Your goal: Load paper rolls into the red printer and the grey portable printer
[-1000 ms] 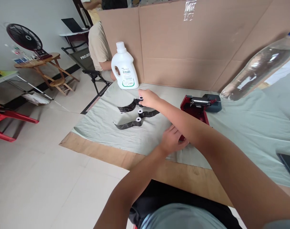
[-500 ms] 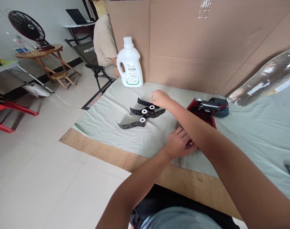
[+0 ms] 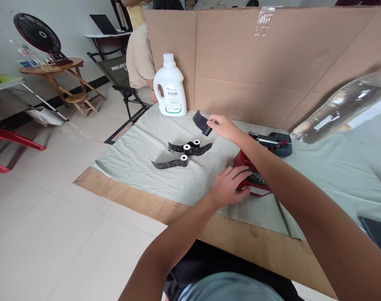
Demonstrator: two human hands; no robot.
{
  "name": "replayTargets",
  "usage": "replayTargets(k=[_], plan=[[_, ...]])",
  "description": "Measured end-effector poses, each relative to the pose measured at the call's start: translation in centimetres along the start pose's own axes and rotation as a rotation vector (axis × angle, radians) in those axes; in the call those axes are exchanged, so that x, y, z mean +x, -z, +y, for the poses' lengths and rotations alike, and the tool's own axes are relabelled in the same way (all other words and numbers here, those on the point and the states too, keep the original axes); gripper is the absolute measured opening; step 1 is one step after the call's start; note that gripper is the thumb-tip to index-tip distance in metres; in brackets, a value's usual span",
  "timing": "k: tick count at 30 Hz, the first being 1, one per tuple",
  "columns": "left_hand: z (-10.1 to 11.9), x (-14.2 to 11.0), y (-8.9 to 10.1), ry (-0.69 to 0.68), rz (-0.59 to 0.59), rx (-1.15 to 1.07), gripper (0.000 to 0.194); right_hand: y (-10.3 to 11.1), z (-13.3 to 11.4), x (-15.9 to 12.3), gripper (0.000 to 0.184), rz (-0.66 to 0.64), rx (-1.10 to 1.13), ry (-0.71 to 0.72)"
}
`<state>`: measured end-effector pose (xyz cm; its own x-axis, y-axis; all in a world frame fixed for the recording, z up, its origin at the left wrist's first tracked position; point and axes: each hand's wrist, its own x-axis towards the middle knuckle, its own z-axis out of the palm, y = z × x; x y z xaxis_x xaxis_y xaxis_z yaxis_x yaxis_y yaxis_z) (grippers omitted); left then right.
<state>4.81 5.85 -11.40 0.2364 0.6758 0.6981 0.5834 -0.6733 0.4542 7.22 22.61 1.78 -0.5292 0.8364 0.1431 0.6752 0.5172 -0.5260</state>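
Note:
My right hand (image 3: 224, 126) pinches a small black paper roll (image 3: 202, 123) between thumb and fingers, raised above the cloth with its loose strip pointing left. My left hand (image 3: 229, 184) grips the front left corner of what looks like a red receipt printer (image 3: 241, 159), fingers over the top and thumb at the front. The printer's dark lid (image 3: 283, 145) is tipped back; my right forearm hides part of the body. Left of my hands lie more black rolls with white cores, one nearer roll (image 3: 183, 159) and two touching rolls (image 3: 187, 149), their strips partly unwound.
A white detergent bottle (image 3: 170, 90) stands at the cloth's back left, before a cardboard wall (image 3: 240, 62). A large clear plastic bottle (image 3: 344, 104) leans at the right. A dark phone-like slab (image 3: 375, 232) lies at the right edge. A seated person (image 3: 140, 58) is beyond the table.
My right hand has lifted one black roll off the cloth, up and slightly to the right. My left hand stays at the printer. The view has tilted up slightly.

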Motion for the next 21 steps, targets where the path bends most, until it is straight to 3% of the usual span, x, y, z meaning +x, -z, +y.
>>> replayTargets(k=[2,6,11,15,21], plan=[[0.2,0.0,0.2,0.015,0.014,-0.011,0.040,2.3,-0.2,-3.0,0.030,0.004,0.260,0.006],[0.4,0.1,0.5,0.023,0.063,-0.038,0.035,6.1,0.1,-10.7,0.039,-0.146,0.669,-0.050],[-0.1,-0.1,0.8,0.038,0.127,-0.109,0.035,8.7,1.6,-18.8,0.040,-0.389,0.768,-0.235],[-0.1,0.0,1.2,-0.048,0.087,-0.201,0.048,9.2,3.0,-21.9,0.031,-0.601,0.787,-0.271],[0.2,-0.6,0.1,-0.096,0.038,-0.024,0.028,8.4,4.3,-22.9,0.028,-0.531,0.838,-0.308]])
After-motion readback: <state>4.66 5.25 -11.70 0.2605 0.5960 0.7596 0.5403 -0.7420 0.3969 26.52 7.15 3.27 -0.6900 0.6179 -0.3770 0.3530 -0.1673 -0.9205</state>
